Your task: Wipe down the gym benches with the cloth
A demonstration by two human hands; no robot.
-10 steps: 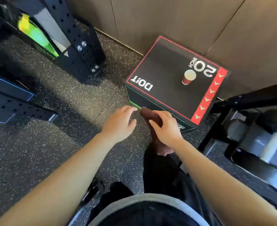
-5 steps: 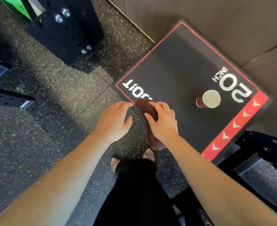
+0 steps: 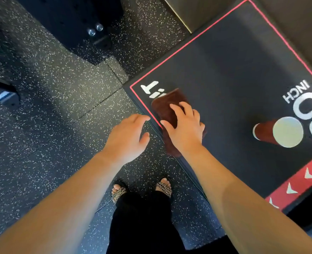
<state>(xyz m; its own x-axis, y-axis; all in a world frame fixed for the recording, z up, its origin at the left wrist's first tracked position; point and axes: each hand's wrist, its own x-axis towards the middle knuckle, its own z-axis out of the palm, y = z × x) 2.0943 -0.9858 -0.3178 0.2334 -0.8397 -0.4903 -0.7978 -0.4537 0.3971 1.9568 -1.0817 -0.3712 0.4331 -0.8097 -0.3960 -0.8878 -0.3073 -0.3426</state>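
Observation:
A black plyo box [image 3: 230, 74] with a red border line and white lettering fills the right half of the view. A dark brown cloth [image 3: 167, 105] lies on its near left corner, one end hanging over the box's edge. My right hand [image 3: 185, 128] presses flat on the cloth with fingers spread. My left hand [image 3: 127, 138] hovers just left of the box's edge over the floor, fingers relaxed and holding nothing.
A red paper cup [image 3: 280, 132] with a white lid stands on the box to the right of my hand. Black rack feet [image 3: 94, 32] sit on the speckled rubber floor [image 3: 47, 99] at top left. My sandalled feet [image 3: 142, 187] are below.
I have stepped closer and my view has tilted down. My right hand carried the cloth from in front of the box onto its top corner. The left hand let go and stayed beside the edge.

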